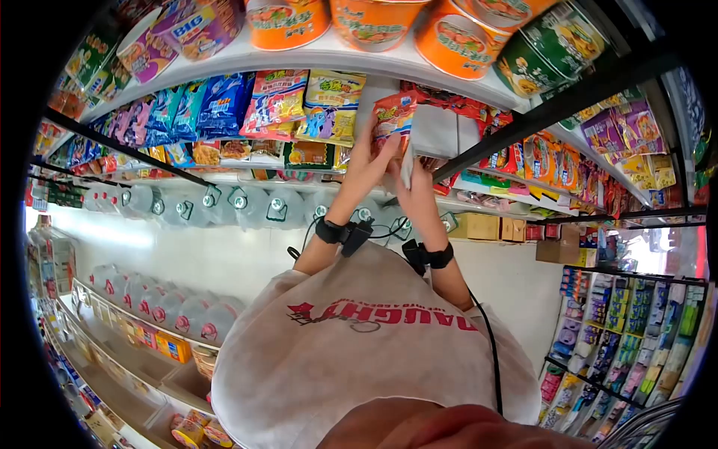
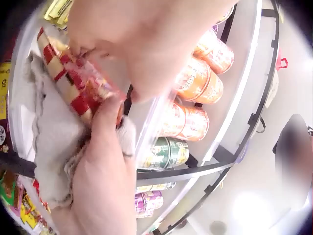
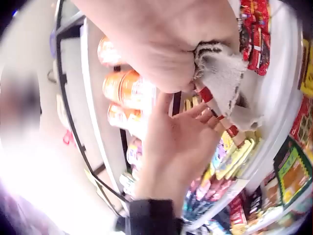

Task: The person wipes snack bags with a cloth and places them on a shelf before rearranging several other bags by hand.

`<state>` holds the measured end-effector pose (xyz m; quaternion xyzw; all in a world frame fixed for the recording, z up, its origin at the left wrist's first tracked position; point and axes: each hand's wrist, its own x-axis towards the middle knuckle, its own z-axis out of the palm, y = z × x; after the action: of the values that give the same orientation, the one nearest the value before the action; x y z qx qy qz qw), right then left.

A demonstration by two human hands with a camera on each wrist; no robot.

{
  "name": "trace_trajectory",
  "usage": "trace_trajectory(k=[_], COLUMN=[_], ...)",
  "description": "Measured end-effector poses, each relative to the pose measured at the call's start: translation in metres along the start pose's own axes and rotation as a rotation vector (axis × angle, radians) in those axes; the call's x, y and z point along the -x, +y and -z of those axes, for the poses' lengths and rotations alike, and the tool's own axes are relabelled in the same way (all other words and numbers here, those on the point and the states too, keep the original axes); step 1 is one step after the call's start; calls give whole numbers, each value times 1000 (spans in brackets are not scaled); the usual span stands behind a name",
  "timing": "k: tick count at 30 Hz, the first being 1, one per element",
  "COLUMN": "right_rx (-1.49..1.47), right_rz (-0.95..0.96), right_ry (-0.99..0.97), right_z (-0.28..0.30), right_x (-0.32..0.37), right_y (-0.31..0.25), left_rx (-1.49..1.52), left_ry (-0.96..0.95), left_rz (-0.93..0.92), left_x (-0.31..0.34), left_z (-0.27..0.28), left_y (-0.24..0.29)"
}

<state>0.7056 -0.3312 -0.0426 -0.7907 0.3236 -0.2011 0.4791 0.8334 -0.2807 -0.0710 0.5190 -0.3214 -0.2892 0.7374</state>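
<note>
At the snack shelf [image 1: 441, 133], we see the left hand [image 1: 365, 168] gripping a red packet [image 1: 394, 118], its lettering too small to read; the right hand [image 1: 417, 200] grips a grey cloth [image 3: 220, 73] against it; we read "BIG" on a purple cup [image 1: 200, 31].

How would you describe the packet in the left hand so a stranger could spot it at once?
In the head view, find the white shelf of orange tubs, then the snack packets below it. Right of the yellow pony packet, see the red packet in the left hand. Its neighbours sit shelved; this one alone is held, beside a pale cloth in the right hand.
</note>
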Motion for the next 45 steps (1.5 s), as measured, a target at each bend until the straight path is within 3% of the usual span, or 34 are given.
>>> trace_trajectory(k=[2,5,6,9,10,13,14,17,18,21,22,25,26,28,31,33,34,36,38,41,42,44,45], right_rx=[70,173,171,175,106,216,183,-319,-498,-442,-424,-346,-273,-123,-274,-230,-192,-94,-155,-530,-804,-1337,-1313], right_rz=[-16,405,420,486,417,366,324,-143,-323,-477,-342,-326,-270,-158,-200,-180,-102,122,181,-74,-87,-103,-145], right_ry=[-105,-91,-258,-224,-200,133,278,277,281,330,353,358,361,368,564,553,567,607,692,833,761,580,648], right_z=[-7,-26,-22,-29,-34,-53,-61,-54,-45,-31,-27,-12,-9,-1,13,17,22,35,51,96,109,131,129], right_x=[13,26,29,37,41,39,33,31,34,64,70,84,89,102,125,146,155,167,181,221,236,266,278], right_y=[-19,-18,-25,-39,-42,-29,-18,-27,-14,-14,-25,-31,-29,-18,-11,4,8,-3,1,50,53,52,60], left_rx=[2,11,165,602,639,746,737,662,723,593,690,455,533,525,461,395,162,142,86,72,37,67,89], left_ry=[105,128,158,247,160,-25,27,-79,-27,-91,-115,-200,-182,-224,-299,-332,-513,-640,-830,-1185,-1158,-1069,-1021], left_rz=[-72,125,112,433,469,492,491,529,564,667,629,436,505,456,365,259,169,43,-30,257,182,353,433], left_x=[4,13,11,12,16,32,38,51,51,46,48,54,55,60,76,93,98,119,132,156,169,184,190], left_z=[3,13,18,36,40,32,27,31,31,48,47,35,29,17,-9,-37,-46,-83,-103,-129,-137,-147,-155], left_y=[-1,42,38,38,36,35,9,28,31,37,47,59,62,58,46,34,30,27,44,66,50,39,42])
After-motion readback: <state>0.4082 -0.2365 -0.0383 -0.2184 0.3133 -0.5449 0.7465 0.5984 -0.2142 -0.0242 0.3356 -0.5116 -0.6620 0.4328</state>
